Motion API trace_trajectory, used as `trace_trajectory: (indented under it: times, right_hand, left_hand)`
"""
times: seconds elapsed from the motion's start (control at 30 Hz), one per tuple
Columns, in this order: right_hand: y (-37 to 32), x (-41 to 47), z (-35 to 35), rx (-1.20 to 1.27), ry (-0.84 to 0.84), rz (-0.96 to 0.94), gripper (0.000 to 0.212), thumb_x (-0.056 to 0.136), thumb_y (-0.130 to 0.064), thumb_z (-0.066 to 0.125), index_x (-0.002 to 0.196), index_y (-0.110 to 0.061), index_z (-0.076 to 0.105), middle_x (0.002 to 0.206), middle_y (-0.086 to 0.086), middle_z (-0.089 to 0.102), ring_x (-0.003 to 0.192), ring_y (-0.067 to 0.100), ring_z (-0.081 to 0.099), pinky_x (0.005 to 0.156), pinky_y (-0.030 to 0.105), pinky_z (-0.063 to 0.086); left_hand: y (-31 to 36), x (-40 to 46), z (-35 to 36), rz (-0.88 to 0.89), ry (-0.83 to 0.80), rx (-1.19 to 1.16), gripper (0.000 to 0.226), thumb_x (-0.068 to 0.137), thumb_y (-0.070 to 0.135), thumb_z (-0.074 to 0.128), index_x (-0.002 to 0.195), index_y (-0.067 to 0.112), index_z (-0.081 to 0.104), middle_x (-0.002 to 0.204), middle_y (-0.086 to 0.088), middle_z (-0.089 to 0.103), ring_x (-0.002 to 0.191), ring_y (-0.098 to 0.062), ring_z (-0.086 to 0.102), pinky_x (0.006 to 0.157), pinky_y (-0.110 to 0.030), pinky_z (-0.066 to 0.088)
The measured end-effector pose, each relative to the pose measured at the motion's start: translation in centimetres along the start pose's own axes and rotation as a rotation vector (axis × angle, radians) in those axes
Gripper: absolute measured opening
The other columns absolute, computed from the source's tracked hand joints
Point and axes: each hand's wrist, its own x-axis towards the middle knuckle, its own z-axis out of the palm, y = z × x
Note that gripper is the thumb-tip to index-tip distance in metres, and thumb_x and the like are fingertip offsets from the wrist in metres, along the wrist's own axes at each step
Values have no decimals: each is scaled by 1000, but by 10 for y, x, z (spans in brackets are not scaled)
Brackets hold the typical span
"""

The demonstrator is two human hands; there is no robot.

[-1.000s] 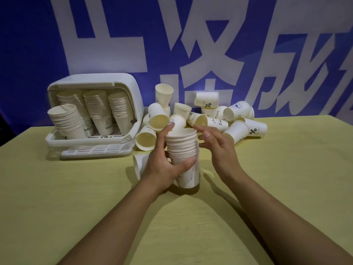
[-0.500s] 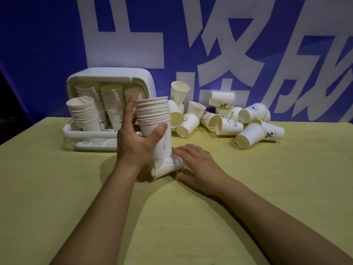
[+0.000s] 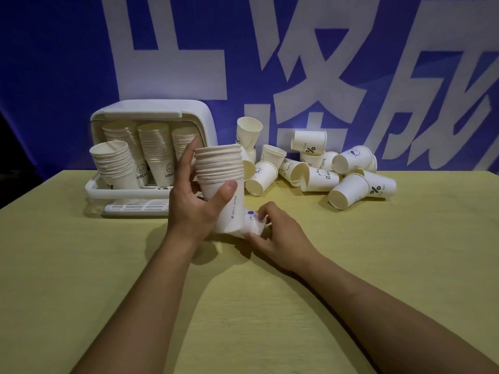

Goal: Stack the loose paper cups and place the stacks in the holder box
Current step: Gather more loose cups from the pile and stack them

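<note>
The left hand (image 3: 199, 203) holds a stack of paper cups (image 3: 220, 182) upright above the tabletop (image 3: 81, 265), its grip closed around the stack. The right hand (image 3: 280, 236) pinches a single cup (image 3: 252, 225) lying on its side just right of the stack. The holder box (image 3: 151, 114) stands far left with four stacks inside; loose cups (image 3: 324, 171) lie far right.

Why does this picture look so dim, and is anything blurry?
Head view: dim, bluish light; the left hand and cup stack cast dark shadows on the table; the right hand looks slightly soft; the banner bows with wide-angle distortion.
</note>
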Motion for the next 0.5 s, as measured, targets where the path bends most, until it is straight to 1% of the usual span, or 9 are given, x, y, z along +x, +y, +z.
trace_trajectory:
  times: [0.07,0.13,0.17,0.23,0.27,0.33,0.37,0.4,0.5]
  right_hand:
    - [6,3,-9,73,116,88,42,83,-38,76,110,-30,46,109,-6,58,93,12,55,76,30,50]
    - [13,6,-23,197,287,188,48,81,-34,79,117,-28,46,113,-6,58,92,10,58,77,32,53]
    - [17,7,-31,273,362,235,50,82,-32,78,120,-28,46,115,-5,58,93,8,60,78,33,55]
    - [19,5,-47,448,440,291,55,88,-27,74,132,-31,42,123,-3,57,95,7,62,75,25,55]
    - [20,3,-53,519,449,297,58,91,-26,71,137,-36,38,127,-2,56,96,8,63,76,22,54]
    - [19,-1,-62,616,450,262,64,94,-30,66,144,-47,29,132,-2,55,98,10,66,85,30,55]
    - [16,-3,-65,645,439,230,67,94,-34,65,144,-52,26,132,-6,55,99,6,67,89,34,56]
    - [14,-5,-67,643,417,194,70,91,-38,64,145,-55,23,130,-13,52,99,0,66,89,33,57]
    - [2,-9,-65,593,307,93,78,90,-35,61,147,-59,13,127,-28,43,97,-8,64,76,14,54]
  left_hand:
    - [0,-2,1,-11,-37,-17,90,68,57,73,147,53,31,136,4,58,109,-5,65,78,-20,56]
    - [0,-3,3,-18,-83,-56,84,65,55,74,139,65,36,129,11,63,103,-1,67,74,-14,53]
    - [1,-5,4,-26,-124,-59,82,64,55,74,135,69,36,126,16,64,101,0,67,74,-13,52]
    - [0,-9,10,-46,-264,-14,82,63,56,75,132,73,36,124,17,65,100,0,67,77,-14,51]
    - [-1,-11,14,-68,-355,22,84,62,58,75,134,73,35,126,16,64,100,0,67,79,-15,51]
    - [0,-19,21,-147,-537,69,90,59,61,75,138,72,32,130,18,60,104,5,64,83,-17,51]
    - [1,-22,25,-196,-606,76,94,58,63,75,140,72,30,133,20,57,106,8,62,87,-19,51]
    - [2,-25,28,-233,-652,83,97,57,63,75,140,73,27,134,20,55,109,9,60,90,-22,51]
    - [4,-29,33,-271,-681,133,108,54,67,77,140,78,12,135,10,55,115,1,59,99,-34,52]
